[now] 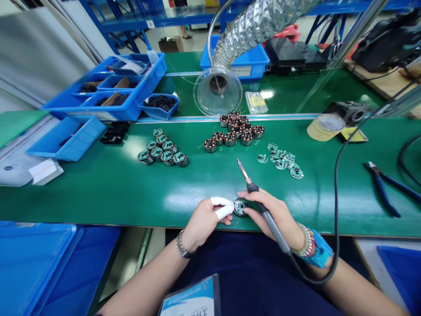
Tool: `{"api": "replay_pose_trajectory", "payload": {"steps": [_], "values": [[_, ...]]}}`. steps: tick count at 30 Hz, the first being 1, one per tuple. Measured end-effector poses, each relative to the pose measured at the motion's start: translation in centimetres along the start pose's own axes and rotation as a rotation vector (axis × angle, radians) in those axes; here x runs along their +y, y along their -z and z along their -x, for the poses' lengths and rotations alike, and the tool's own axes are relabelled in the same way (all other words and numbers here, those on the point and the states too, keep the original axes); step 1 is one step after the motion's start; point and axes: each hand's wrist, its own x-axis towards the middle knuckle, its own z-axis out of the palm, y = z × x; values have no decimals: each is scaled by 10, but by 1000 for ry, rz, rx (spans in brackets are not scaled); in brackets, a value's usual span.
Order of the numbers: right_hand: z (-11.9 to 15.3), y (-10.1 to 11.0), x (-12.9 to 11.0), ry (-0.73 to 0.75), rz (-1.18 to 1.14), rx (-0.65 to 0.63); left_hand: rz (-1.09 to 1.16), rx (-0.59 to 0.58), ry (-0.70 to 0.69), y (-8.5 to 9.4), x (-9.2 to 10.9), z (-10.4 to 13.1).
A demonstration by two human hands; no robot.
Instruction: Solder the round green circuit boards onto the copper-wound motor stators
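Near the front edge of the green bench, my left hand (210, 216), with white covers on thumb and finger, pinches a motor stator with a round circuit board (240, 206) on its end. My right hand (272, 210) touches the other side of that board with thumb and fingertips. Across the same hand lies a soldering iron (263, 206), its bare metal tip pointing up and away over the bench. Beyond stand several copper-wound stators (229, 139). To their left is a group of stators topped with green boards (167, 156); loose round boards (281, 159) lie at right.
A fume-extraction hood (218, 91) hangs over the back. Blue parts bins (131, 103) stand at left. At right are cutting pliers (383, 188) and a yellow round container (324, 128). The iron's black cable (336, 184) loops past my right forearm.
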Motion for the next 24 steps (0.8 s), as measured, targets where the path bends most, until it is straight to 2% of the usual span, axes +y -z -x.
{"api": "replay_pose_trajectory", "payload": {"steps": [5, 12, 18, 24], "values": [[-11, -2, -3, 1, -24, -24, 141, -73, 2, 0, 2, -8], [-17, -6, 4, 76, -37, -143, 87, -79, -31, 1, 4, -9], [-14, -2, 4, 54, 10, -129, 98, -48, -65, 1, 2, -9], [-12, 0, -3, 34, 8, -110, 120, -69, -74, 0, -1, -9]]}}
